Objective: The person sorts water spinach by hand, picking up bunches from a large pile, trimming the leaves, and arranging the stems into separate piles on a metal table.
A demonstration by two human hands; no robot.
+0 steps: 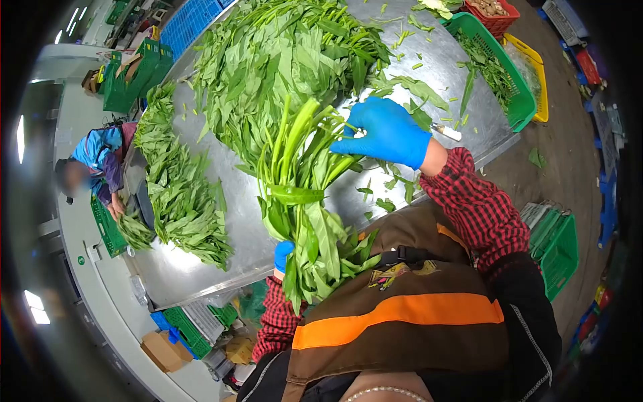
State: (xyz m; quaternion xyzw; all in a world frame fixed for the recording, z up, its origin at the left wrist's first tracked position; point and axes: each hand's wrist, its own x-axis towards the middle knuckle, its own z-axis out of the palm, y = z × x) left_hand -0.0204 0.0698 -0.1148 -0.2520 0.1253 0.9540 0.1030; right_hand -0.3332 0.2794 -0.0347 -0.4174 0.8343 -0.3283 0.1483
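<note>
A bunch of leafy greens (311, 214) with thick pale stems is held in front of my apron, its stems toward the top and leaves hanging down. My left hand (284, 256), in a blue glove, is closed round the lower leafy part and mostly hidden behind it. At the right side of the stem ends, my right hand (388, 132), also blue-gloved, pinches a thin stem between thumb and fingers. Behind the bunch lies a large pile of the same greens (274, 67) on the metal table (248, 228). A knife with a white handle (447, 132) lies beside my right wrist.
Another row of greens (181, 194) lies along the table's left part. Past it, a person in a blue jacket (100, 151) handles greens. A green crate (521, 100) with leaves, a yellow crate (541, 80) and a red crate (499, 23) stand at the upper right.
</note>
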